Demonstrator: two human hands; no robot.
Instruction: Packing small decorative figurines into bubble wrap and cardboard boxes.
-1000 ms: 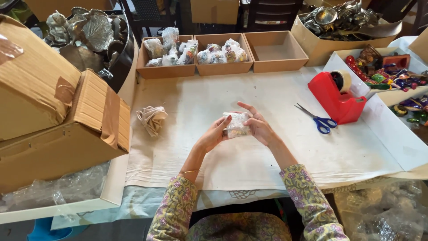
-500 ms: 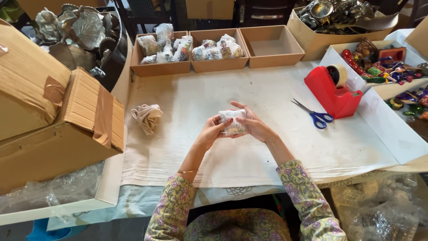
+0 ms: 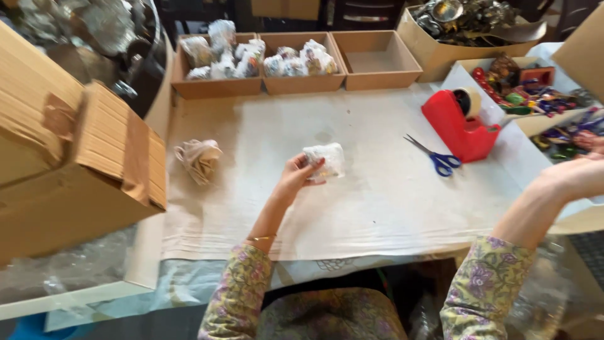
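While my left hand (image 3: 296, 179) closes its fingers on a small white wrapped bundle (image 3: 325, 158), holding it just above the pale paper sheet (image 3: 377, 201), my right hand (image 3: 576, 176) is raised out at the right edge, blurred, so I cannot tell its grip. Near the bundle lie blue-handled scissors (image 3: 437, 157) beside a red tape dispenser (image 3: 461, 126). A crumpled beige wad (image 3: 199, 158) sits to the left. Along the far edge stand three brown trays: two full of wrapped bundles (image 3: 217, 60), (image 3: 304, 60), one empty (image 3: 376, 60). A big cardboard box (image 3: 69, 164) looms at my left; a white box of colourful trinkets (image 3: 522, 94) sits at right.
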